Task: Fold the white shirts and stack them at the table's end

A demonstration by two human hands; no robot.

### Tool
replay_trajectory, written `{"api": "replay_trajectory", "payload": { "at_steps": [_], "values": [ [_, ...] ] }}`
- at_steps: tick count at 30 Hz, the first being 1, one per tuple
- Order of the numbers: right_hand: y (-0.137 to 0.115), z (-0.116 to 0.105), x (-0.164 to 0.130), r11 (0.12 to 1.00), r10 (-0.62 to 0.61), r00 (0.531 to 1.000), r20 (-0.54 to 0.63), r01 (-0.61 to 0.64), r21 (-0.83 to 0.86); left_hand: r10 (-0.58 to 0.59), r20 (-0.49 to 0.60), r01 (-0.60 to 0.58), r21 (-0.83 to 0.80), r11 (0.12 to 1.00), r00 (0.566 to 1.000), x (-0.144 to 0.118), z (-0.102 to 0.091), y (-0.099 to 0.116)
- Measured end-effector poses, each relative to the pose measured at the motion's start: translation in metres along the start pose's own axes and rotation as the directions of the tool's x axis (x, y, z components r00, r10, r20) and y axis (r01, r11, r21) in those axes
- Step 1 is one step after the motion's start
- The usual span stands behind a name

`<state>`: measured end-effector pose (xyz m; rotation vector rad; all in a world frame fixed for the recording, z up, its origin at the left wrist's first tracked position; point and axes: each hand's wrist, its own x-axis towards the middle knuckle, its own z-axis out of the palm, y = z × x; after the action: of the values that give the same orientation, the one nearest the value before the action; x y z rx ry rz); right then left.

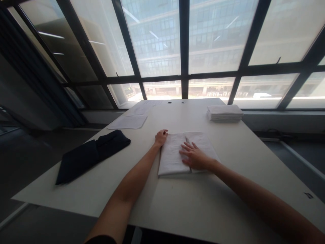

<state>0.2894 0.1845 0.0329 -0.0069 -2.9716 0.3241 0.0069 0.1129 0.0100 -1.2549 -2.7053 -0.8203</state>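
Note:
A white folded cloth (174,154) lies on the table in front of me, with a seam or gap running down between its two folded sides. At its far left corner, my left hand (161,137) is closed, its fingers curled on the cloth's edge. My right hand (195,156) rests flat across the middle gap with its fingers spread, palm down on the fabric. The part of the cloth under the right palm is hidden.
The white table (162,203) reaches toward large windows. A dark folded garment (88,156) lies at left, with paper sheets (128,122) beyond it. At the back right sits a stack of folded white cloths (224,113). A small dark mark (308,195) shows near the right edge.

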Motion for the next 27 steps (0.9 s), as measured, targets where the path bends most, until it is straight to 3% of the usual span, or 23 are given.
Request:
{"api": "replay_trajectory", "payload": {
  "at_steps": [3, 8, 13, 16, 19, 22, 25, 27],
  "values": [
    [-0.011, -0.004, -0.005, 0.992, -0.118, 0.99, 0.08, 0.114, 0.051, -0.039, 0.0, 0.039, -0.05, 0.998, 0.999, 0.005, 0.0, -0.003],
    [-0.026, -0.003, -0.009, 0.976, -0.213, 0.968, 0.133, 0.206, 0.065, -0.064, -0.015, 0.063, -0.078, 0.995, 0.998, 0.005, 0.0, -0.005],
    [-0.038, 0.005, -0.01, 0.984, -0.175, 0.982, 0.077, 0.178, -0.026, -0.042, -0.032, 0.041, -0.032, 0.999, 0.999, -0.001, -0.008, 0.002],
    [-0.043, 0.013, -0.01, 0.989, -0.139, 0.987, 0.084, 0.143, -0.032, 0.132, -0.009, -0.131, 0.071, 0.989, 0.991, -0.013, -0.008, 0.021],
    [-0.051, 0.021, -0.012, 0.995, -0.096, 0.993, 0.066, 0.098, -0.027, 0.305, 0.202, -0.338, 0.16, 0.927, 0.931, -0.032, 0.005, 0.049],
    [-0.066, 0.023, -0.015, 0.997, -0.071, 0.997, 0.018, 0.071, -0.028, 0.316, 0.352, -0.391, 0.165, 0.906, 0.881, -0.05, 0.022, 0.07],
    [-0.078, 0.012, -0.016, 0.999, -0.054, 0.998, 0.014, 0.054, 0.007, 0.341, 0.342, -0.414, 0.169, 0.894, 0.875, -0.06, 0.031, 0.076],
    [-0.076, -0.001, -0.011, 0.997, 0.055, 0.998, 0.005, -0.055, 0.056, 0.351, 0.343, -0.424, 0.165, 0.891, 0.871, -0.061, 0.03, 0.074]
  ]
}}
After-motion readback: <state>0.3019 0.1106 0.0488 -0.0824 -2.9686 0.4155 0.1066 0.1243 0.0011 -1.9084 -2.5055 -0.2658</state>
